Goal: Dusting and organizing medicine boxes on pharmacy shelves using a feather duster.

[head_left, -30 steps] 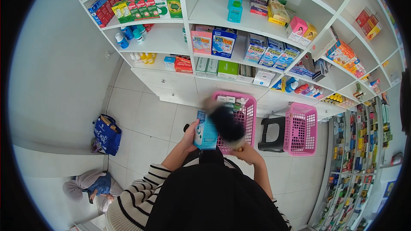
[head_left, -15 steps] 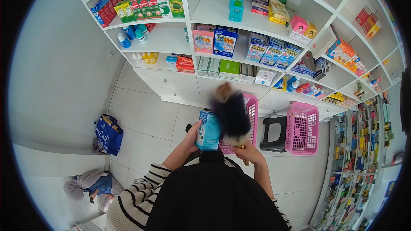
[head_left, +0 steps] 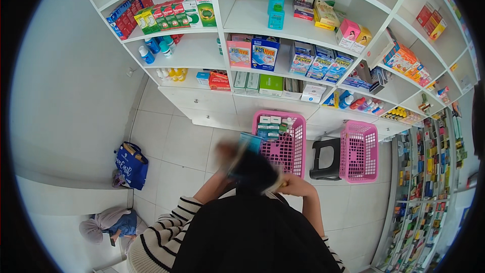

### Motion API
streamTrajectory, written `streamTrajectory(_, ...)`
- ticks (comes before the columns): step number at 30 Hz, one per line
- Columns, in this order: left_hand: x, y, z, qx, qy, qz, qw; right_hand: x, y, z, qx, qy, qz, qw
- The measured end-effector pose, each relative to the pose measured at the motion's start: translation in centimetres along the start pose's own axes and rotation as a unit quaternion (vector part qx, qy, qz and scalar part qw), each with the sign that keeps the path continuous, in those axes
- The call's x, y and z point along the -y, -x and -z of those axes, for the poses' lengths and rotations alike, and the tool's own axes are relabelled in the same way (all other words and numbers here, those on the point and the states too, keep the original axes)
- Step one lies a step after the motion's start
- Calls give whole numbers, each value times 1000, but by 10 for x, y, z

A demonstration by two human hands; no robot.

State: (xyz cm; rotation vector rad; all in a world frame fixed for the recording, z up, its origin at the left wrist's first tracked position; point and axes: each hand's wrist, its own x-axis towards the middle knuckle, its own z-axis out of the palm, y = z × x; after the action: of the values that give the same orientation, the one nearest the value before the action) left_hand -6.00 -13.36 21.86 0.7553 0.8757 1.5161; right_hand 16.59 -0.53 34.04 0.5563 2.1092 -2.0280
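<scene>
My right hand (head_left: 297,186) grips the handle of a feather duster (head_left: 255,172), whose dark fluffy head and brown tip are smeared by motion. The duster lies across a light-blue box (head_left: 251,143), so only the box's upper part shows. My left hand (head_left: 216,184) is at the box's lower left, holding it; its fingers are mostly hidden behind the duster. Just beyond, a pink plastic basket (head_left: 302,144) contains several small white-and-green boxes (head_left: 269,126) at its far left end.
White shelves (head_left: 242,17) with boxes and bottles span the far side, above drawers (head_left: 202,102). Rightward are a black stool (head_left: 319,159) and a second pink basket (head_left: 375,151). A blue bag (head_left: 132,167) rests on the floor at left; a person (head_left: 113,225) sits at lower left.
The duster head has swung left, from in front of the basket to across the blue box. The basket's small boxes now show. My left hand is more covered.
</scene>
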Motion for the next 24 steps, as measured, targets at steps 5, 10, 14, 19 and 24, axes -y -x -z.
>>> streamTrajectory(5,-93,-2,-59,-132,217,136,958,-21,2,12,-199,-372,73,904)
streamTrajectory(10,-99,4,-66,-134,105,182,968,-19,3,11,-187,-332,62,923)
streamTrajectory(14,-70,9,-44,-124,234,135,955,14,9,0,-28,72,44,996)
streamTrajectory(19,-94,-2,-59,-145,215,142,955,17,8,1,-154,-16,-119,981)
streamTrajectory(24,-85,-3,-50,-142,206,159,955,8,9,9,47,199,-28,978)
